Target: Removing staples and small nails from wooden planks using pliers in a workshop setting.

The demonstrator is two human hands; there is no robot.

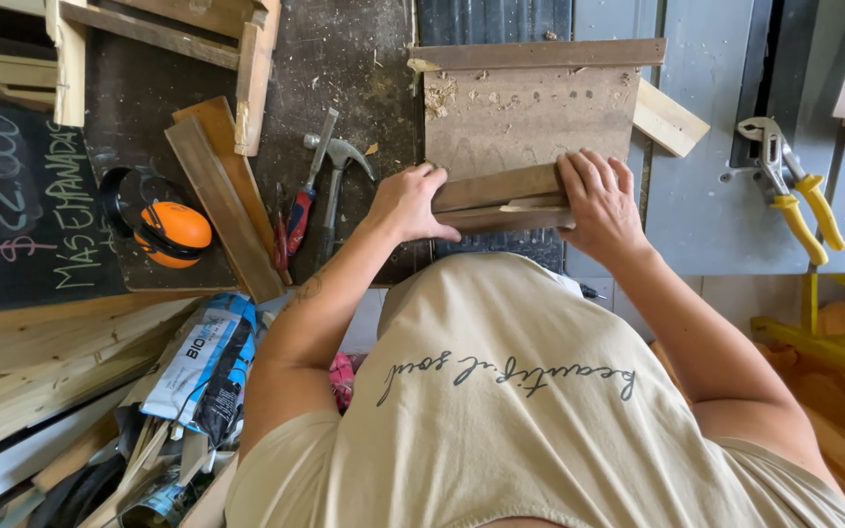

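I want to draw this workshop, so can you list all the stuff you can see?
wooden strips: two, brown, held together at the near edge of the bench
board: one, brown, lying behind the strips
hammer: one, grey metal, left of the strips
screwdriver: one, red handle, beside the hammer
ear muffs: one, orange, far left on the bench
pliers: one, yellow handles, right
chalkboard: one, black, left edge
left hand: one, on the strips' left end
right hand: one, fingers over the right end
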